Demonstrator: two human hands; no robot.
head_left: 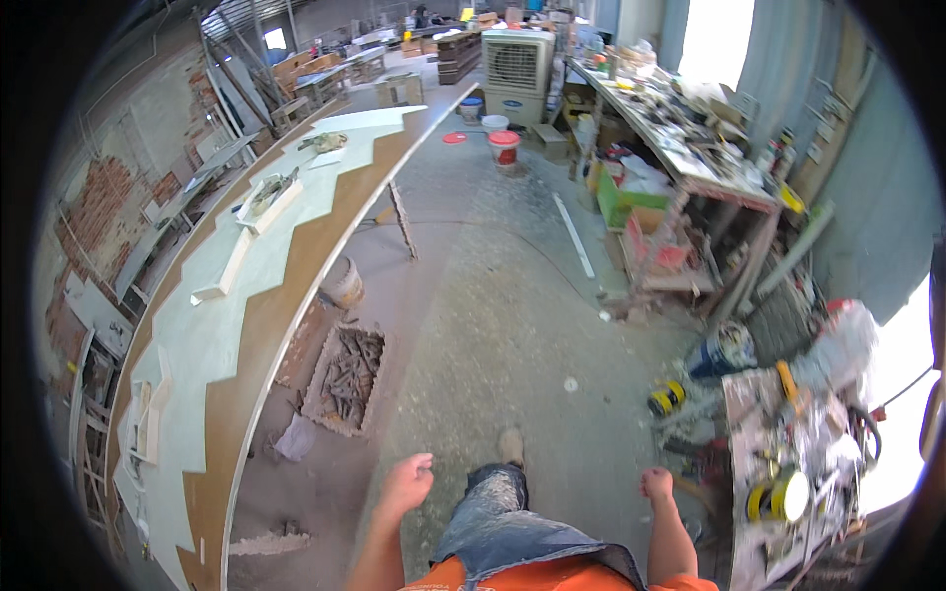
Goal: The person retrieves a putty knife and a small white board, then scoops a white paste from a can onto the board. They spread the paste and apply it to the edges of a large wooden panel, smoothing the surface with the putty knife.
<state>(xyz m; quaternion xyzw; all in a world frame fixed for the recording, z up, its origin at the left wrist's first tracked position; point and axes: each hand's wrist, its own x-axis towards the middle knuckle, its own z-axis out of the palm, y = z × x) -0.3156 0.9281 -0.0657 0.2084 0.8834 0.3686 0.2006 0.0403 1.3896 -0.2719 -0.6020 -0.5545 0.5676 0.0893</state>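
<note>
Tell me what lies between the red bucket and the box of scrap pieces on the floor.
In the head view, between the red bucket and the box of scrap pieces stand a slanted table leg and a pale bucket by the long panel's edge; otherwise dusty concrete floor.

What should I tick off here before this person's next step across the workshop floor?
1. Left hand free: ok, nothing held.
2. Right hand free: ok, fist loosely closed, nothing visible in it.
3. Concrete floor ahead passable: ok, only dust and small scraps.
4. Tray of scrap pieces off the path: ok, lies to the left.
5. Long zigzag panel within reach: not ok, both hands apart from it.
6. Yellow tool on floor: cannot tell its kind.
</note>
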